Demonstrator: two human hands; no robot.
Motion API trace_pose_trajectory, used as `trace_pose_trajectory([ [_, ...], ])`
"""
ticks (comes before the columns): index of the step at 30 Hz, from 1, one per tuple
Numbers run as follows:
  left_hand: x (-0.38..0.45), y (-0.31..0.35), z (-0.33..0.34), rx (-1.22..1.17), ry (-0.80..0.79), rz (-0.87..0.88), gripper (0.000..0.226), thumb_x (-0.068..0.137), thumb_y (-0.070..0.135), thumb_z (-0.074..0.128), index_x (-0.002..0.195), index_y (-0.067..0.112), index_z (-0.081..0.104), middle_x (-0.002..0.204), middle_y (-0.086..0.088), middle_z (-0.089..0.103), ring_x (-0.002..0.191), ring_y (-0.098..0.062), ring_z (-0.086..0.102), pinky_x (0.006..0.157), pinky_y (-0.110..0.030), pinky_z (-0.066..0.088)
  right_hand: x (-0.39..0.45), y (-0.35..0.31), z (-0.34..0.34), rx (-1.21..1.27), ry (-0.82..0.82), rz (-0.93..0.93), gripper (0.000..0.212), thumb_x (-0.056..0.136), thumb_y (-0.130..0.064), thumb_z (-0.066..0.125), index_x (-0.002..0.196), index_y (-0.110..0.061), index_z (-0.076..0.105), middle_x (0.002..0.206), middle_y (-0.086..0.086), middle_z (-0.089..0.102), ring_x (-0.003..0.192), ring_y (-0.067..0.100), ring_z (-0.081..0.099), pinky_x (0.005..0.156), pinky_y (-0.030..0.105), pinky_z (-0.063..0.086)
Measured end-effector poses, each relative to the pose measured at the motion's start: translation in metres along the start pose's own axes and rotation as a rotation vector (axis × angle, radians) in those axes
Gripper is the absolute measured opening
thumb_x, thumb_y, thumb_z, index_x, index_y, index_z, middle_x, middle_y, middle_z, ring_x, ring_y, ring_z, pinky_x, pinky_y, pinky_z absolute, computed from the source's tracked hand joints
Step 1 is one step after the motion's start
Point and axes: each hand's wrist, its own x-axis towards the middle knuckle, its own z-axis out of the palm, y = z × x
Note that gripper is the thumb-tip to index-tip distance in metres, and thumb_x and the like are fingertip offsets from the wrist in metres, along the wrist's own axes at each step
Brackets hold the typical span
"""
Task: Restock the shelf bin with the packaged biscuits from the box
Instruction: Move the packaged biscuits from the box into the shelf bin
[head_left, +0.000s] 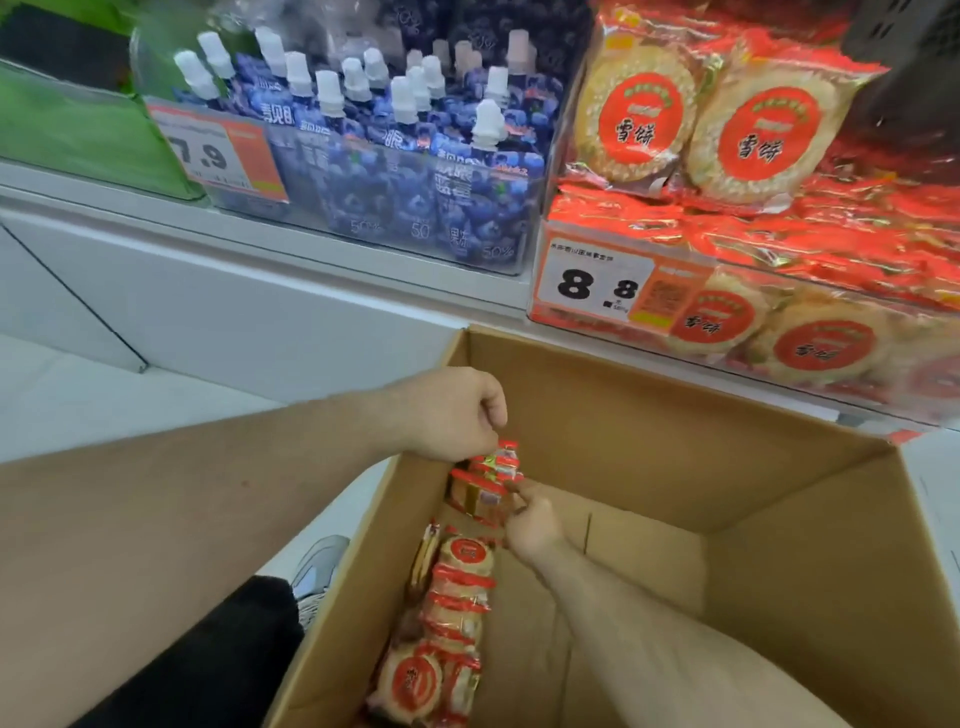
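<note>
Open cardboard box (779, 519) below the shelf; clear shelf bin (587, 312) of red rice-cracker packs above right. More packs (447, 623) stacked along the box's left wall. Left hand (452, 415) and right hand (530, 525), each grip pinching a lifted cracker pack (483, 488) inside the box.

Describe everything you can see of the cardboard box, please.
The cardboard box is brown, plain and open at the top, standing below the shelf. Its right part looks bare; red-and-clear biscuit packs lie along its left wall. The left hand and right hand each pinch packs near its left rim.
</note>
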Motion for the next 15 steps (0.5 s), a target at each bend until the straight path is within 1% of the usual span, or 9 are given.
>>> trace_pose_trajectory([
  [3,0.008,-0.005,-0.001,-0.047,0.06,-0.03,0.019,0.087,0.014,0.058,0.083,0.032,0.057,0.092,0.008,0.066,0.075,-0.006,0.061,0.071,-0.021,0.053,0.028,0.011,0.028,0.209,-0.024,0.088,0.055,0.09,-0.023,0.054,0.142,-0.033,0.038,0.11,0.001,0.069,0.096,0.024,0.067,0.087,0.041,0.056],
  [5,0.012,-0.007,-0.002,-0.082,0.096,-0.044,0.019,0.086,0.013,0.059,0.085,0.032,0.058,0.091,0.008,0.066,0.073,-0.004,0.06,0.067,-0.017,0.049,0.024,0.001,0.032,0.252,0.024,0.117,0.052,0.092,-0.023,0.056,0.14,-0.031,0.039,0.106,-0.002,0.067,0.094,0.021,0.065,0.088,0.039,0.054],
  [6,0.014,-0.008,-0.002,-0.08,0.103,-0.05,0.019,0.086,0.013,0.059,0.084,0.032,0.058,0.09,0.009,0.065,0.075,-0.003,0.06,0.067,-0.016,0.049,0.024,0.0,0.033,0.262,0.048,0.12,0.046,0.093,-0.02,0.055,0.136,-0.029,0.042,0.104,-0.003,0.066,0.092,0.019,0.064,0.085,0.034,0.053],
  [8,0.015,-0.01,0.0,-0.063,0.106,-0.059,0.021,0.085,0.013,0.059,0.08,0.033,0.056,0.086,0.012,0.063,0.078,-0.002,0.059,0.069,-0.016,0.047,0.026,-0.002,0.034,0.259,0.086,0.131,0.036,0.094,-0.018,0.055,0.129,-0.027,0.049,0.102,-0.002,0.064,0.086,0.016,0.059,0.071,0.022,0.047],
  [9,0.015,-0.011,0.001,-0.056,0.106,-0.063,0.022,0.085,0.014,0.059,0.078,0.034,0.055,0.085,0.013,0.063,0.078,-0.002,0.058,0.069,-0.016,0.046,0.025,-0.002,0.032,0.244,0.104,0.135,0.031,0.094,-0.019,0.056,0.124,-0.027,0.052,0.101,-0.002,0.064,0.083,0.016,0.058,0.064,0.02,0.042],
  [10,0.015,-0.01,0.002,-0.054,0.105,-0.065,0.022,0.085,0.014,0.059,0.078,0.034,0.054,0.085,0.014,0.062,0.077,-0.001,0.058,0.068,-0.016,0.044,0.022,-0.004,0.031,0.223,0.113,0.134,0.025,0.094,-0.019,0.057,0.118,-0.026,0.056,0.102,-0.002,0.065,0.082,0.017,0.057,0.062,0.02,0.039],
  [12,0.013,-0.008,0.001,-0.062,0.105,-0.061,0.022,0.085,0.013,0.058,0.078,0.033,0.054,0.084,0.014,0.061,0.076,-0.001,0.057,0.068,-0.016,0.044,0.017,-0.005,0.027,0.194,0.133,0.112,0.015,0.092,-0.016,0.056,0.104,-0.023,0.06,0.099,0.0,0.068,0.083,0.019,0.059,0.068,0.023,0.042],
  [13,0.012,-0.007,0.001,-0.071,0.102,-0.064,0.02,0.086,0.013,0.058,0.08,0.032,0.055,0.084,0.013,0.062,0.075,-0.002,0.057,0.067,-0.016,0.045,0.012,-0.004,0.023,0.223,0.138,0.105,0.015,0.09,-0.013,0.054,0.095,-0.024,0.06,0.095,0.0,0.069,0.083,0.021,0.063,0.07,0.027,0.048],
  [15,0.008,-0.007,0.001,-0.104,0.061,-0.095,0.015,0.087,0.014,0.056,0.09,0.028,0.056,0.086,0.006,0.065,0.073,-0.008,0.061,0.067,-0.022,0.051,0.002,0.001,0.01,0.307,0.115,0.079,0.026,0.083,-0.007,0.05,0.077,-0.031,0.059,0.085,0.003,0.07,0.079,0.029,0.068,0.075,0.045,0.057],
])
